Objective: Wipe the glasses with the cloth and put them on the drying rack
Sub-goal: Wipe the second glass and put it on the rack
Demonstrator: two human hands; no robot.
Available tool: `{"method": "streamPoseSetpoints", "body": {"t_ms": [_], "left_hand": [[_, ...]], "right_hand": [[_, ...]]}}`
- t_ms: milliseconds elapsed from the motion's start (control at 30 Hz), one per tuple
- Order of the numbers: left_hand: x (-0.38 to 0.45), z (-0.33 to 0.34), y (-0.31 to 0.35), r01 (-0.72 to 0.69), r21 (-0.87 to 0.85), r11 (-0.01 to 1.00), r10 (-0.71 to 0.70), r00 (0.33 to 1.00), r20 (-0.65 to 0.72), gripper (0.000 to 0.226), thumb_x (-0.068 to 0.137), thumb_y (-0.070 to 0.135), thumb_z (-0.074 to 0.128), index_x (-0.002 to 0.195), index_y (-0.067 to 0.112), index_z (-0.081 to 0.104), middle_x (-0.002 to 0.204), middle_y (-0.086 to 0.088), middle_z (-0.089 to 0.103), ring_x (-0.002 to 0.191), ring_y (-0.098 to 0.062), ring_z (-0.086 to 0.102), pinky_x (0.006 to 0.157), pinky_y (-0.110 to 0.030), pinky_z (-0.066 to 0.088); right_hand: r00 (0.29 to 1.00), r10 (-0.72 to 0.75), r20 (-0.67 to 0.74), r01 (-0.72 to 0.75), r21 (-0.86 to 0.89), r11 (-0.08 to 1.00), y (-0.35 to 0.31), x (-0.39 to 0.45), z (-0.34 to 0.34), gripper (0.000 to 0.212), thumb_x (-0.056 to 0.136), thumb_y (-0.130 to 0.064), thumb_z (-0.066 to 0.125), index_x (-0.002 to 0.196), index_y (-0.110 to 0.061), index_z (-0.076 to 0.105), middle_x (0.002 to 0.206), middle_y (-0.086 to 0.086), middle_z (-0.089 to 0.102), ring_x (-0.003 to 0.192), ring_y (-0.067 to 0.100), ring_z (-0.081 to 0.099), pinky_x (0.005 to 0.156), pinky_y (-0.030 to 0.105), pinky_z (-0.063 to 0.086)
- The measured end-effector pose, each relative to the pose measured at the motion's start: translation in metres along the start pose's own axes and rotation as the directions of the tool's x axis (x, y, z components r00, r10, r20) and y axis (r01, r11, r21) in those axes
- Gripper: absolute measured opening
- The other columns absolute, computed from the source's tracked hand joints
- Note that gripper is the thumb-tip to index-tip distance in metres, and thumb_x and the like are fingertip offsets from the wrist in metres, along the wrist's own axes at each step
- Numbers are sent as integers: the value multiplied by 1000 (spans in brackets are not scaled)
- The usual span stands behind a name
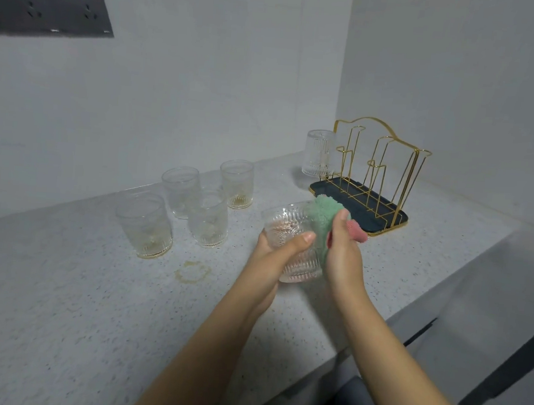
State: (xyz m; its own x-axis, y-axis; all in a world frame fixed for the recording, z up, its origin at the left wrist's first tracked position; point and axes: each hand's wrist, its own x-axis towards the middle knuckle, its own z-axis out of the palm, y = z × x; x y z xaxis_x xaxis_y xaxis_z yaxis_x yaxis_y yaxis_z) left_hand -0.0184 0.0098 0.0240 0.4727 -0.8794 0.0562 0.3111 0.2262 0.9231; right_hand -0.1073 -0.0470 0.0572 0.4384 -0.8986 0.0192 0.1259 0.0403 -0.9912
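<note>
Glass — green cloth inside

I see pale speckled countertop filling lower left and centre of frame. Yellowish ring stain on it, just left of centre. Dark socket panel on white wall, upper left (several outlets, detail blurred). Second wall meets first at corner, upper right. Dark-framed panel at lower right below counter edge; I can't tell what it is.
</note>
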Motion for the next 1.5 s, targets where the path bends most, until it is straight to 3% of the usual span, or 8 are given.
{"method": "streamPoseSetpoints", "body": {"t_ms": [133, 300, 500, 833, 1033, 1167, 1333, 1500], "left_hand": [[-4, -4, -1, 69, 218, 974, -96, 989, 114, 37, 76, 28, 77, 109, 23, 63, 96, 4, 76, 94, -17, 71, 86, -35, 55], [-1, -14, 8, 148, 257, 955, -200, 962, 187, 62, 61, 48, 78, 113, 16, 65, 97, -3, 74, 92, -24, 69, 93, -45, 54], [-6, -12, 6, 396, -233, 888, -253, 844, 473, 70, 55, 41, 91, 110, 2, 68, 93, -19, 70, 74, -33, 72, 66, -41, 61], [0, -9, -22, -53, 300, 953, 84, 992, -94, 58, 67, 43, 81, 117, 40, 52, 115, 1, 69, 100, -19, 70, 89, -40, 57], [0, -10, -12, 297, -434, 851, -288, 954, 87, 55, 88, 47, 55, 123, 5, 58, 104, -22, 68, 78, -28, 71, 63, -34, 62], [1, -7, -13, 311, -260, 914, -309, 950, 48, 69, 90, 62, 47, 128, 5, 48, 108, -25, 67, 78, -30, 74, 69, -40, 63], [2, -13, -30, -108, 294, 950, 133, 989, -67, 60, 71, 31, 78, 119, 31, 43, 119, -2, 62, 90, -7, 71, 85, -36, 58], [-3, -8, -12, 242, -403, 883, -237, 970, 63, 56, 81, 44, 63, 120, 5, 55, 103, -23, 66, 72, -27, 72, 63, -32, 62]], "right_hand": [[995, -105, 1, 105, -15, 994, -6, 7, -3, 53, 97, -47, 23, 125, -14, 54, 108, -10, 52, 102, 4, 49, 89, 19, 36], [939, -337, 73, 343, -104, 933, 5, 10, -2, 46, 91, -49, 43, 62, -14, 49, 57, -2, 50, 54, 12, 49, 55, 31, 39], [924, -380, 42, 376, 74, 924, -9, 12, -6, 43, 96, -15, 44, 55, -18, 34, 41, -15, 39, 41, -1, 36, 46, 12, 33], [851, -474, -227, 298, -534, 791, -4, 51, 1, 58, 99, -35, 32, 45, -15, 33, 44, -1, 37, 44, 16, 38, 52, 30, 30], [864, -475, -169, 454, -149, 879, -1, 48, 3, 50, 95, -26, 45, 47, -21, 32, 45, -5, 33, 38, 2, 32, 45, 27, 26], [875, -401, -271, 372, -156, 915, -1, 49, 5, 52, 97, -24, 43, 46, -20, 32, 44, -4, 34, 34, 2, 33, 41, 21, 25], [887, -316, -336, 244, -240, 940, 0, 49, 6, 55, 98, -30, 39, 45, -16, 30, 45, -1, 35, 43, 12, 36, 49, 29, 29], [883, -405, -239, 389, -113, 914, -2, 44, 8, 50, 97, -24, 44, 48, -19, 33, 46, -3, 35, 37, 3, 36, 43, 25, 27]]}}
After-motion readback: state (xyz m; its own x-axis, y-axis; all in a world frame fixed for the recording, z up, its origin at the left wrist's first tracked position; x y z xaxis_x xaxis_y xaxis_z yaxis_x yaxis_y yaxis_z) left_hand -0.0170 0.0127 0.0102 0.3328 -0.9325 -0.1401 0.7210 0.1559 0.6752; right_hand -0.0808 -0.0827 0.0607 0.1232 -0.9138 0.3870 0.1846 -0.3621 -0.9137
